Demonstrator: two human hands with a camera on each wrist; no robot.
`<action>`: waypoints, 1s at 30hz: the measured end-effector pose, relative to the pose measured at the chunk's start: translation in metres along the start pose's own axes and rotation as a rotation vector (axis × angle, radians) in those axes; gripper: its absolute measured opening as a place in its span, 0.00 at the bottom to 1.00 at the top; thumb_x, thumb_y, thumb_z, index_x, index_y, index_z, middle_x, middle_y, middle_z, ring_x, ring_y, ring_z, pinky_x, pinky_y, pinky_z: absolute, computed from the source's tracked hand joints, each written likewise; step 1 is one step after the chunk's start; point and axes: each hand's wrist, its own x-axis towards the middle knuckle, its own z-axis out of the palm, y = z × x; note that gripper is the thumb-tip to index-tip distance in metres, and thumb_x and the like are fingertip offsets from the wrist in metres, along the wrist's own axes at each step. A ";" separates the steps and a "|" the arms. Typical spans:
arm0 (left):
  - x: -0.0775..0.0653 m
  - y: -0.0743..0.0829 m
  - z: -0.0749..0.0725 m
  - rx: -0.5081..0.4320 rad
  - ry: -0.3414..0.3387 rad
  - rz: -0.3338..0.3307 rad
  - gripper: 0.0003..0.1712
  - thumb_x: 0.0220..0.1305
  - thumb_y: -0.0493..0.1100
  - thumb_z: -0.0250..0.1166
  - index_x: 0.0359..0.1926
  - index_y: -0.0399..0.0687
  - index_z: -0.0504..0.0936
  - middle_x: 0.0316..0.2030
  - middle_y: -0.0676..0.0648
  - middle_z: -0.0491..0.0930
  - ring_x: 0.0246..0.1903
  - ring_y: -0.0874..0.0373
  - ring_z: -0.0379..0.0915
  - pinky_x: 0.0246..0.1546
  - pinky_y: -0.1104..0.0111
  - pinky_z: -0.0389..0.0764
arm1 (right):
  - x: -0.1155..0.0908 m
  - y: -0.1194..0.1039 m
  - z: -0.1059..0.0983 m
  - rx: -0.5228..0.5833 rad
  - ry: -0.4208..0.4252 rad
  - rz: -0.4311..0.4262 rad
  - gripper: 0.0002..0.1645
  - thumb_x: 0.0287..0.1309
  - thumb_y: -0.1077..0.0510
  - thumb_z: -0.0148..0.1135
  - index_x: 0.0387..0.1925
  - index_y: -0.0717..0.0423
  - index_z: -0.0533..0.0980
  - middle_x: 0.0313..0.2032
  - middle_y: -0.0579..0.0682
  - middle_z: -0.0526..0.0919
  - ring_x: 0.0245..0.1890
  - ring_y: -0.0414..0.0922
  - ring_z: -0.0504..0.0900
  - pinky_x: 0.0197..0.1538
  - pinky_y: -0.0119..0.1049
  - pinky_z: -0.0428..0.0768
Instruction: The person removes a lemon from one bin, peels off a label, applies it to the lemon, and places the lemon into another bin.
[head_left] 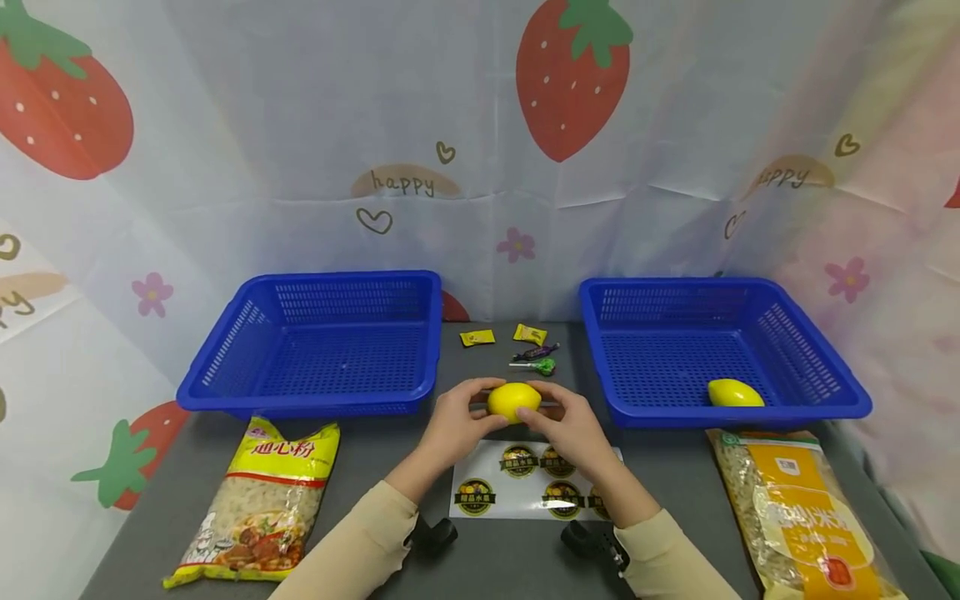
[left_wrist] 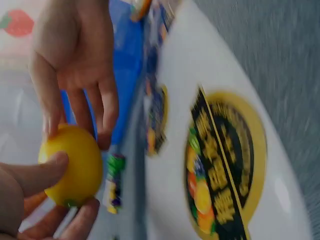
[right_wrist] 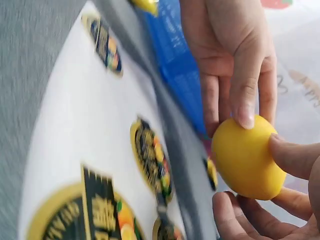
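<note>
A yellow lemon is held between both hands above the back edge of a white sticker sheet. My left hand pinches its left end, thumb in front and fingers behind. From the other side, my right hand grips it the same way, its thumb lying on the near face. Both wrist views show the lemon between the thumbs and fingers of the two hands. Round black-and-gold stickers with fruit pictures are printed on the sheet.
Blue baskets stand at back left and back right; a second lemon lies in the right one. Between them are yellow-wrapped sweets, a purple-wrapped sweet and a green lollipop. Food bags flank the table, left and right.
</note>
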 end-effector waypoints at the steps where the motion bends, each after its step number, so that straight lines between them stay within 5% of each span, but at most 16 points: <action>1: 0.004 -0.003 0.001 -0.010 -0.006 -0.013 0.29 0.61 0.37 0.73 0.64 0.50 0.78 0.62 0.43 0.76 0.60 0.48 0.76 0.55 0.63 0.82 | 0.002 0.002 0.000 -0.026 0.006 0.007 0.33 0.62 0.47 0.70 0.67 0.48 0.73 0.60 0.54 0.80 0.51 0.50 0.85 0.51 0.46 0.85; 10: 0.023 -0.024 0.003 -0.008 -0.040 -0.058 0.31 0.60 0.34 0.73 0.64 0.49 0.78 0.63 0.41 0.75 0.60 0.47 0.76 0.57 0.60 0.81 | 0.019 0.015 0.000 -0.118 -0.006 0.062 0.32 0.64 0.51 0.69 0.67 0.51 0.73 0.59 0.52 0.81 0.53 0.49 0.83 0.53 0.46 0.83; 17: 0.024 -0.025 0.005 0.023 -0.077 -0.080 0.41 0.58 0.34 0.75 0.71 0.50 0.69 0.68 0.40 0.68 0.66 0.46 0.70 0.60 0.57 0.79 | 0.018 0.017 -0.002 -0.125 -0.010 0.064 0.34 0.62 0.52 0.71 0.68 0.48 0.72 0.59 0.52 0.81 0.51 0.47 0.84 0.50 0.45 0.84; 30: 0.025 -0.029 0.002 0.050 -0.034 -0.067 0.43 0.56 0.35 0.76 0.72 0.47 0.68 0.66 0.42 0.70 0.58 0.48 0.75 0.56 0.59 0.81 | 0.024 0.016 0.000 -0.155 -0.009 0.057 0.38 0.61 0.53 0.72 0.71 0.46 0.69 0.60 0.54 0.80 0.51 0.48 0.83 0.46 0.41 0.85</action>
